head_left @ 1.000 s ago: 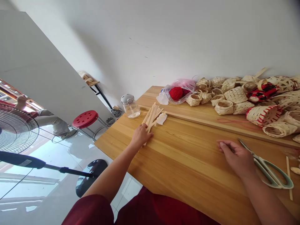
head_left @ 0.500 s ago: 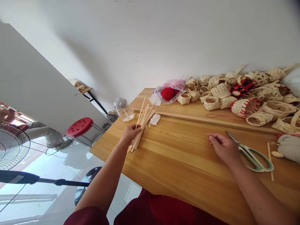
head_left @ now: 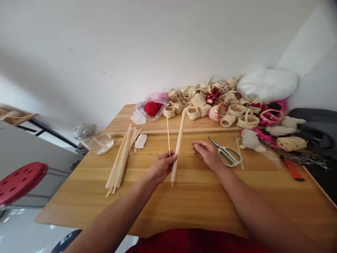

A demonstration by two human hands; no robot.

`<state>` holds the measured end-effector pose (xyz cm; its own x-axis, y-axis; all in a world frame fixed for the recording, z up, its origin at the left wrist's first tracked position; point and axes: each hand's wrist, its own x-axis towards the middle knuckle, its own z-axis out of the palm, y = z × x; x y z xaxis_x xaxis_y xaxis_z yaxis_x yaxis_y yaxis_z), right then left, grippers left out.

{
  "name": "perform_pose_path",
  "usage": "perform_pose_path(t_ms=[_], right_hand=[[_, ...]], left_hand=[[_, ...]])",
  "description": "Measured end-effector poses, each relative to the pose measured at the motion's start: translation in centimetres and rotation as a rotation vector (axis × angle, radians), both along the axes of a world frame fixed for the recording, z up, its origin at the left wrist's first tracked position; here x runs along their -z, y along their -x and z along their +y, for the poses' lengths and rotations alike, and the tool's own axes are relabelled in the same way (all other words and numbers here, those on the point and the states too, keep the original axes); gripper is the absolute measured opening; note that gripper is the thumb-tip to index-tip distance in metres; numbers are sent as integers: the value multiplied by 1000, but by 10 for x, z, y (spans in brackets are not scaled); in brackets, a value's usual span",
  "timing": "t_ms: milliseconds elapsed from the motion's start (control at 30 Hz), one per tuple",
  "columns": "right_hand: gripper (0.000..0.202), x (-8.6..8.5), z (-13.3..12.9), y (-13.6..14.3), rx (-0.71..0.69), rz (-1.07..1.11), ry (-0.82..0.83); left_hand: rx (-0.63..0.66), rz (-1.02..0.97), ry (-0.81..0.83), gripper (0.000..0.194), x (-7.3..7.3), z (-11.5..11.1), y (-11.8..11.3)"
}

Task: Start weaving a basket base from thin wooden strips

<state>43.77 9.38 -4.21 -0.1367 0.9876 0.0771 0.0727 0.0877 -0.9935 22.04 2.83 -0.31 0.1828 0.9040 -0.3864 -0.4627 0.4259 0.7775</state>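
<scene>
From the head camera, the left hand (head_left: pixel 162 166) is closed around two bamboo strips (head_left: pixel 179 147), pinching them near their lower ends between thumb and fingers. One strip is wide and flat, the other a thin sliver just to its left; both rise from the hand and lean away from the person, their tips over the far part of the wooden table (head_left: pixel 200 196). Their short lower ends poke out below the hand, close to the tabletop.

The right hand (head_left: pixel 207 154) lies just to the right of the held strips, apart from them, palm down on the table with fingers loosely curled and holding nothing. Right beside its outer edge lie the scissors (head_left: pixel 228 154), blades pointing away and to the left, and next to the handles a short thin stick (head_left: pixel 239 158).

Well to the left of the left hand is a bundle of strips (head_left: pixel 121 160) lying flat, fanned slightly at its far end. Beyond the bundle stand a clear jar (head_left: pixel 96 140) and a small white scrap (head_left: pixel 140 141).

Past both hands, along the wall, sits a plastic bag with red yarn (head_left: pixel 151 109), and to its right a heap of small woven baskets (head_left: pixel 210 105). Farther right of the right hand lie stuffed toys (head_left: pixel 291 133) and a white bag (head_left: pixel 267 84).
</scene>
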Motion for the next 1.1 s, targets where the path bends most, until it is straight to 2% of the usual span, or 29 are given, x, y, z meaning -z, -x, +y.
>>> perform_pose_path(t_ms=[133,300,467,567,633,767,833,967,1033,1100], right_hand=[[45,-4,-3,2,-142,151,143],[33,-1,-2,4,-133,264,209],[31,-6,-7,8,-161,275,206],[32,-8,-9,8,-184,244,200],[33,-6,-9,8,-147,236,215],[35,-2,-6,9,48,306,218],[43,-3,-5,9,118,342,195],[69,-14,-3,4,174,367,93],[64,-17,-3,1,160,349,41],[41,-18,-4,0,132,301,8]], left_hand=[[84,-22,-22,42,17,13,-30],[177,72,-67,46,26,22,-41],[62,261,-271,38,30,23,-42],[32,305,-315,35,35,21,-41],[26,246,-303,35,38,20,-40],[88,96,-214,40,41,22,-37],[135,43,-182,42,41,25,-34],[244,44,-194,41,43,28,-29],[301,68,-213,42,43,29,-27],[343,76,-217,42,43,29,-26]])
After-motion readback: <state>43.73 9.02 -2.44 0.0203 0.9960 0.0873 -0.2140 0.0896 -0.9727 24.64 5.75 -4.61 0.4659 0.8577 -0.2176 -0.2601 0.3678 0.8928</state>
